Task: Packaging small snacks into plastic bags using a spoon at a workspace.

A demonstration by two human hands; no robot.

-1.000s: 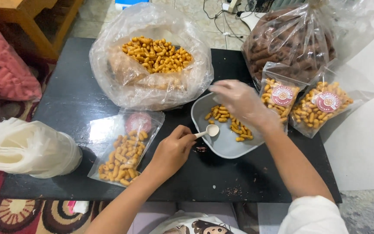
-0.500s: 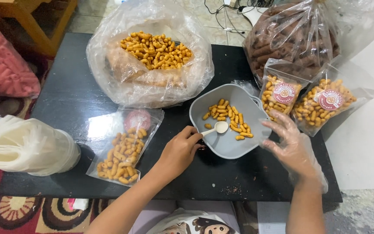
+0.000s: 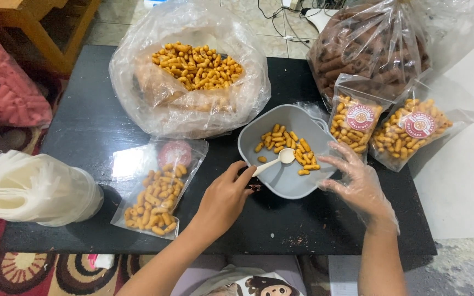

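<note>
Black table point(image 3: 100, 120): spoon point(image 3: 274, 161) in left hand point(image 3: 223, 198).

We are looking down under even, fairly bright indoor light that is falling from above, and nothing is sinking into darkness. White glare is streaking across the large clear bag point(image 3: 190, 71) and the pouch point(image 3: 157, 183) lying on the black table point(image 3: 91, 126), whose matte top is giving back only a dull sheen. Soft, short shadows are sitting under the grey tray point(image 3: 286, 183) and beneath the left hand point(image 3: 223, 197). Focus is holding sharp through the middle; the gloved right hand point(image 3: 357, 183) is looking slightly hazy through its film. Toward the corners we are seeing mild wide-angle stretching.
</note>
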